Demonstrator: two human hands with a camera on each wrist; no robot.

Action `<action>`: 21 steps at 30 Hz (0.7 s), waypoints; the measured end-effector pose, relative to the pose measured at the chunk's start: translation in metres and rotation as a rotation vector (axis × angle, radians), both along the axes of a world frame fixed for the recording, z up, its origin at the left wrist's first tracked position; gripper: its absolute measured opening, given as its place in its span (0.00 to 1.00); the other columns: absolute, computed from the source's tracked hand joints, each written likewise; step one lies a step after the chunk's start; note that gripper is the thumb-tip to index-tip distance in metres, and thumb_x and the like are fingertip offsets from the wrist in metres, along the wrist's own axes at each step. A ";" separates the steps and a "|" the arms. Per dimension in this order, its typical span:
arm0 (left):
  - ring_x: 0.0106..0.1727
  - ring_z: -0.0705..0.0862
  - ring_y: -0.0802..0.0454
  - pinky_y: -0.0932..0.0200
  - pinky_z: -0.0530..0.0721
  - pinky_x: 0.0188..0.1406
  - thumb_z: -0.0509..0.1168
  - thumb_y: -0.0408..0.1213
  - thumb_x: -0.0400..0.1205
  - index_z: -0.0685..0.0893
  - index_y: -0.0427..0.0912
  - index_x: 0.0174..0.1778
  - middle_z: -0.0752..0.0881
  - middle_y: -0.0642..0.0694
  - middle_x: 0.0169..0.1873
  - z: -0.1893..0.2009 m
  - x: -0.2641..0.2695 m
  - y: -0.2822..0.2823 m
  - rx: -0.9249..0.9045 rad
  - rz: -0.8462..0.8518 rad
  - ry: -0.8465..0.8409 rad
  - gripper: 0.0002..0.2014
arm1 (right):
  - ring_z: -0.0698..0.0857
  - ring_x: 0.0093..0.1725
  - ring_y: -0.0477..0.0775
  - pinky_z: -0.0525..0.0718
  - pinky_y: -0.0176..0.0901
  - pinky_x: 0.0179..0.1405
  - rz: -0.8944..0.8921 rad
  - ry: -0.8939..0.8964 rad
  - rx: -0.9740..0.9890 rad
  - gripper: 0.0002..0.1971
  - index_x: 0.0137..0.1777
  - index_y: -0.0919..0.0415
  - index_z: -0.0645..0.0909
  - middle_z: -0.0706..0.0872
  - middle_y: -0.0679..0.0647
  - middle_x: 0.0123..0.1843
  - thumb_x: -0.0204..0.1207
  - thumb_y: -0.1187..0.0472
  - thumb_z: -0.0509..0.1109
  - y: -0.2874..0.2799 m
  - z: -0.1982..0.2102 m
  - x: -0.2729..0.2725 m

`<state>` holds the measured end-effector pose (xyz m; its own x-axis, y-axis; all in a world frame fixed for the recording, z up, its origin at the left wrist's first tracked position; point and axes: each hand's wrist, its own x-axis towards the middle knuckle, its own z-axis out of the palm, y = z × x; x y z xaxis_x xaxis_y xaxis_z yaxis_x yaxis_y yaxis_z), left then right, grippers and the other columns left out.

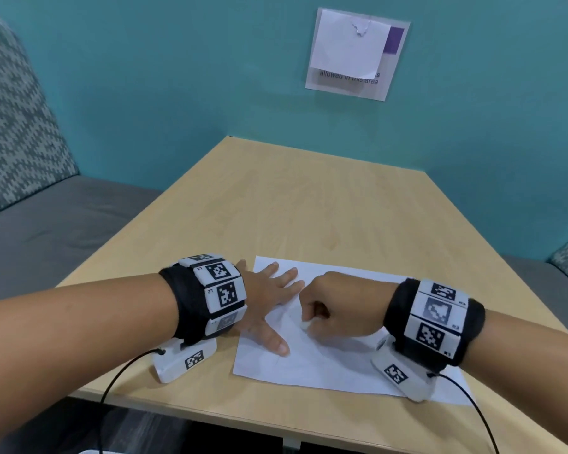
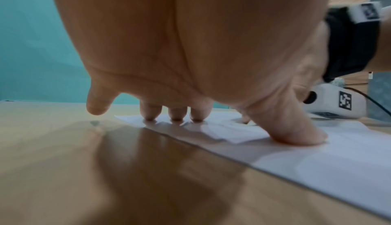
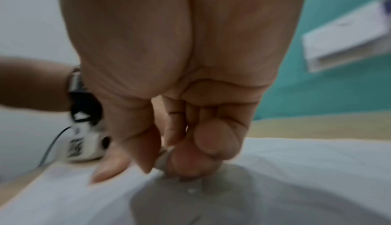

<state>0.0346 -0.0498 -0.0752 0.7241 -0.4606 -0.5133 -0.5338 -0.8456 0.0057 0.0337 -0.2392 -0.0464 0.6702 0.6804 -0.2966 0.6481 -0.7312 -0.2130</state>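
On the desk (image 1: 309,208), flimsy paper (image 1: 341,371) likely buckles, so my flat left hand (image 1: 266,299) pins it; right hand (image 1: 338,306) pinches the eraser (image 1: 305,324).

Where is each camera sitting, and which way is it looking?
Head: on the person's head, looking forward and down at the table; shows the left hand flat on the paper, the right hand pinching a small white eraser.
Left wrist: under the left wrist, low over the table, looking along that hand to its fingertips pressing the paper.
Right wrist: under the right wrist, looking down that hand at its curled fingers and the eraser.
Shared: all three show the paper.
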 end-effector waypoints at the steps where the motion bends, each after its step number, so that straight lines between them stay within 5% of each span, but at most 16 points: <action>1: 0.87 0.33 0.47 0.20 0.43 0.79 0.62 0.75 0.73 0.32 0.57 0.87 0.30 0.55 0.86 0.000 0.000 0.000 0.006 -0.004 -0.002 0.58 | 0.76 0.32 0.45 0.80 0.45 0.38 -0.045 -0.016 0.005 0.04 0.42 0.61 0.83 0.83 0.46 0.34 0.73 0.60 0.70 -0.004 0.002 0.007; 4: 0.88 0.33 0.47 0.20 0.42 0.79 0.61 0.76 0.73 0.31 0.57 0.86 0.30 0.56 0.86 -0.002 -0.001 -0.001 0.010 -0.007 -0.010 0.58 | 0.74 0.31 0.48 0.80 0.47 0.37 -0.060 -0.056 0.010 0.06 0.42 0.64 0.83 0.84 0.52 0.34 0.73 0.61 0.69 -0.008 0.002 0.012; 7: 0.87 0.33 0.47 0.21 0.41 0.79 0.61 0.76 0.73 0.31 0.56 0.86 0.30 0.56 0.86 -0.002 0.001 0.000 0.005 0.004 -0.011 0.58 | 0.76 0.31 0.45 0.80 0.44 0.39 0.018 -0.009 -0.001 0.05 0.41 0.59 0.82 0.80 0.43 0.31 0.74 0.59 0.68 -0.003 -0.002 -0.002; 11: 0.88 0.34 0.47 0.21 0.42 0.79 0.60 0.76 0.74 0.31 0.56 0.87 0.30 0.55 0.86 0.001 -0.002 -0.002 0.026 0.006 -0.017 0.58 | 0.75 0.31 0.45 0.78 0.41 0.35 -0.073 -0.067 0.009 0.05 0.44 0.60 0.83 0.79 0.43 0.31 0.74 0.59 0.69 -0.010 0.000 0.011; 17: 0.88 0.34 0.44 0.22 0.44 0.80 0.59 0.76 0.74 0.33 0.54 0.87 0.33 0.52 0.87 0.005 -0.006 -0.005 0.029 0.032 -0.043 0.57 | 0.73 0.31 0.53 0.81 0.53 0.37 -0.030 -0.102 -0.026 0.08 0.38 0.66 0.80 0.85 0.59 0.33 0.74 0.62 0.66 0.000 -0.002 0.002; 21: 0.87 0.32 0.43 0.24 0.43 0.81 0.57 0.74 0.77 0.36 0.52 0.88 0.31 0.50 0.87 0.008 -0.018 -0.007 0.001 0.039 -0.112 0.53 | 0.76 0.32 0.52 0.82 0.51 0.39 -0.036 -0.125 -0.030 0.07 0.37 0.62 0.80 0.83 0.51 0.32 0.75 0.61 0.67 -0.002 0.000 0.010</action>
